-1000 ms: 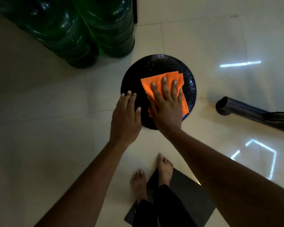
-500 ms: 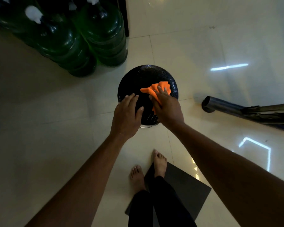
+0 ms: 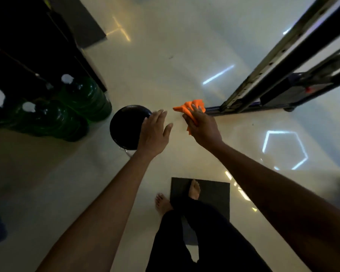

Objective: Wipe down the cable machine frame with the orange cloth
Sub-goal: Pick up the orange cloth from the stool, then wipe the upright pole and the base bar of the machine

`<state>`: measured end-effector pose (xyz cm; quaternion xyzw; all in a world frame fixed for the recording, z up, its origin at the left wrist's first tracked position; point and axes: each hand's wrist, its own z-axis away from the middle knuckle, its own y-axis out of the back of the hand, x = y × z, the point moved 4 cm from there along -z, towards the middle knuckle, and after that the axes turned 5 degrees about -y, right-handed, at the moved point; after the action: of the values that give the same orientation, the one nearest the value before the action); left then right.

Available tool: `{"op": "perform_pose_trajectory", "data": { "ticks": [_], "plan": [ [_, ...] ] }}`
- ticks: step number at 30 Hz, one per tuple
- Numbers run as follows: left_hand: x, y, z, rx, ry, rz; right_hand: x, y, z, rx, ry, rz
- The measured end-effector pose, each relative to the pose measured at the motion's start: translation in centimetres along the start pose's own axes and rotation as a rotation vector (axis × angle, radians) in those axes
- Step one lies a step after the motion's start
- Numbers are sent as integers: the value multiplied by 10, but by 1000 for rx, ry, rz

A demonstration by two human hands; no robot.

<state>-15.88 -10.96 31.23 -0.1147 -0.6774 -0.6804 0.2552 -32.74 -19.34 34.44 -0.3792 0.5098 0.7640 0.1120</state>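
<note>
Cloth (image 3: 192, 108): bright orange, bunched and creased, one pointed corner sticking out left, another flap hanging below the palm. Right hand (image 3: 202, 128) clutches it with fingers curled, held above the pale tiled floor (image 3: 165, 55), near the low end of the cable machine frame (image 3: 283, 55); contact with the frame probably not made, view unclear. Left hand (image 3: 155, 134) holds nothing, fingers straight, over a round black stool (image 3: 126, 126).

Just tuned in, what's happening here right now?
A person stands barefoot, one foot on a dark mat, cleaning gym gear. The right hand grips the bunched orange cloth in the air, near the base of the cable machine frame but not touching it. The left hand hovers open over a round black stool. Green water jugs stand to the left.
</note>
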Motion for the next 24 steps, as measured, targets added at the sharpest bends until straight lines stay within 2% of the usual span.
{"op": "perform_pose_trajectory", "data": {
  "ticks": [9, 13, 19, 24],
  "plan": [
    [240, 60, -72, 88, -383, -99, 31, 260, 65, 353, 59, 78],
    [361, 81, -111, 155, -472, -147, 48, 383, 87, 500, 81, 72],
    [548, 126, -158, 311, -578, -181, 61, 570, 119, 669, 223, 118],
    [670, 182, -193, 447, -631, -171, 52, 707, 118, 750, 340, 189]
  ]
}}
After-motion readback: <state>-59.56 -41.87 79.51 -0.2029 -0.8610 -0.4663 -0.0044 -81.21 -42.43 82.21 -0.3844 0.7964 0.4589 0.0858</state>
